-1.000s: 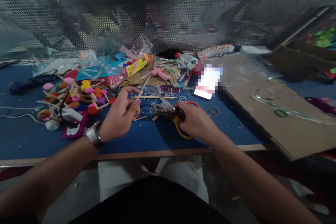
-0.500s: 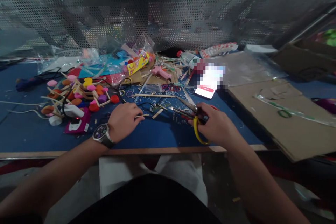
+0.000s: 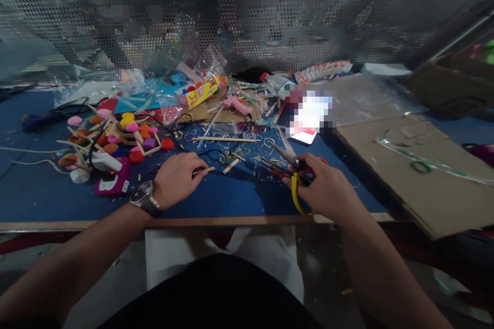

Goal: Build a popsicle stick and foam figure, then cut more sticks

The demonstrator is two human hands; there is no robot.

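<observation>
My left hand [image 3: 178, 179], with a watch on its wrist, pinches a short wooden stick [image 3: 206, 169] just above the blue tabletop. In my right hand [image 3: 326, 185] are scissors [image 3: 295, 193] with a yellow handle; their blades point left and stand apart. What looks like a second tool is partly hidden by my fingers. Between my hands lies a loose piece of flat wood [image 3: 230, 166]. Beyond it a longer stick [image 3: 227, 139] lies crosswise among small scraps.
At left stands a construction of sticks and coloured discs [image 3: 116, 136], behind a purple power socket [image 3: 116, 182]. A pink glue gun [image 3: 237, 105], a plastic bottle [image 3: 278, 85] and a lit phone [image 3: 309, 118] lie farther back. Cardboard [image 3: 424, 180] covers the right side.
My left hand has shifted slightly left with the short stick. My right hand has moved a little to the right, carrying the scissors, whose blades remain apart.
</observation>
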